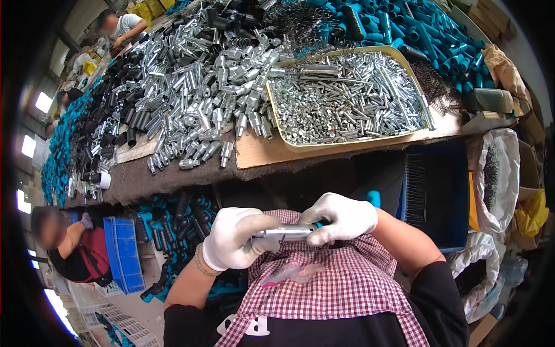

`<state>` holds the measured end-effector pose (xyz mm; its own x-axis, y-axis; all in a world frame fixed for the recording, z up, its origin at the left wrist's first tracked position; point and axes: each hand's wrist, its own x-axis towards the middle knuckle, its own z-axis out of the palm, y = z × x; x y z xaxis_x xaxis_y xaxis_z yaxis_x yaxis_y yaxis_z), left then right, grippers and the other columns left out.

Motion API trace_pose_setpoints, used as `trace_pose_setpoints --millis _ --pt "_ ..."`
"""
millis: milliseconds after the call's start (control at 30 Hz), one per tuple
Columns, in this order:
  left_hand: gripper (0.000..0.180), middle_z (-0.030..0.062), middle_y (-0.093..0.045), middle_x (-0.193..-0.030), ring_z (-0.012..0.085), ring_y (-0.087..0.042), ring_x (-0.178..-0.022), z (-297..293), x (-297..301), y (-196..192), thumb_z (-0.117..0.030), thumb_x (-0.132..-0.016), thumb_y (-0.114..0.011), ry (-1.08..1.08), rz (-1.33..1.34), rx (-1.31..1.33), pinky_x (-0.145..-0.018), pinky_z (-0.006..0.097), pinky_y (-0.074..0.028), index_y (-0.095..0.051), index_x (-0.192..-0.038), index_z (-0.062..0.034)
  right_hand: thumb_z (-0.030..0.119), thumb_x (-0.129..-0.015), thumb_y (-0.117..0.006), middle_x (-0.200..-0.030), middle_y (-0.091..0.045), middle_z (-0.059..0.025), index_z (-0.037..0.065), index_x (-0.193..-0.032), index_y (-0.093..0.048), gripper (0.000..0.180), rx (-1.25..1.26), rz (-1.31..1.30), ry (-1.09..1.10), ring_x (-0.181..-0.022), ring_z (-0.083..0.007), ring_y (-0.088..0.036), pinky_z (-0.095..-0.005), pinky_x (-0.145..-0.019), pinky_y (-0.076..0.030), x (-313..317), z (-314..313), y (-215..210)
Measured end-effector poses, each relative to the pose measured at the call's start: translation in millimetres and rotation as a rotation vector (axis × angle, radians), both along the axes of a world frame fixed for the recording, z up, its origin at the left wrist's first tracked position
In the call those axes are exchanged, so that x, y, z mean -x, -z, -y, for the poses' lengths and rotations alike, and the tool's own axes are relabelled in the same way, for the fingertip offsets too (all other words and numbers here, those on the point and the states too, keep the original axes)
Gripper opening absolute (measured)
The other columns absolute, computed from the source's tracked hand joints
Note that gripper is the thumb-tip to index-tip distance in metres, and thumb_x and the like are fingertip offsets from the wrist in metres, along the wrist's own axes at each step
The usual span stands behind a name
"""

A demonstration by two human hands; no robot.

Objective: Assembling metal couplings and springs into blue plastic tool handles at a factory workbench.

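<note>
Head view: the silvery metal cylinder lies roughly level between your two gloved hands, in front of your chest. Your left hand is curled around its left end, thumb and fingers gripping; your right hand pinches the other end. A bit of teal shows among your right fingers, too covered to tell whether it belongs to the cylinder.

It should handle as a stiff, fairly dense piece, not fragile, though its smooth, shiny wall may slip or roll against glove fabric. Take hold around the full curve near each end, thumb opposed to fingers, rather than by a light pinch at mid-length.

Just behind both hands is your checked apron. Beyond your right hand, near it, stands a teal tube; further right is a dark blue bin with a black-bristled brush. Ahead of your hands, on the table, a cream tray holds small metal pins, and left of it spreads a heap of metal fittings. Left of your left hand lie teal-and-black parts, then a blue crate and a seated co-worker.
</note>
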<state>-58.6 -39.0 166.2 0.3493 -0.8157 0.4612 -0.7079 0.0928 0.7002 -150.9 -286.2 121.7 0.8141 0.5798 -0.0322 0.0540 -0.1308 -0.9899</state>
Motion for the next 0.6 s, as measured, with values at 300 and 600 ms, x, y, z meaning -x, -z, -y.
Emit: trace_pose_setpoints --millis 300,600 --pt "0.05 0.0117 -0.063 -0.094 0.0184 -0.061 -0.083 19 11 5 -0.038 -0.093 -0.072 -0.34 -0.384 0.113 -0.076 0.03 -0.049 -0.057 -0.116 0.0042 0.029 -0.084 -0.069 -0.082 -0.068 -0.0196 0.006 -0.104 -0.063 0.032 0.343 0.272 0.447 -0.078 -0.0352 -0.069 -0.0443 -0.07 -0.054 -1 -34 -4" --pt "0.035 0.0045 -0.06 -0.064 0.0038 -0.05 -0.054 45 45 -5 -0.024 -0.103 -0.058 -0.104 -0.809 0.519 -0.05 0.02 -0.035 -0.064 -0.087 0.0067 0.019 -0.078 -0.069 -0.076 -0.068 -0.0153 0.008 -0.09 -0.067 0.017 0.315 0.427 0.44 -0.068 -0.0359 -0.067 -0.0423 -0.062 -0.054 -1 -64 8"
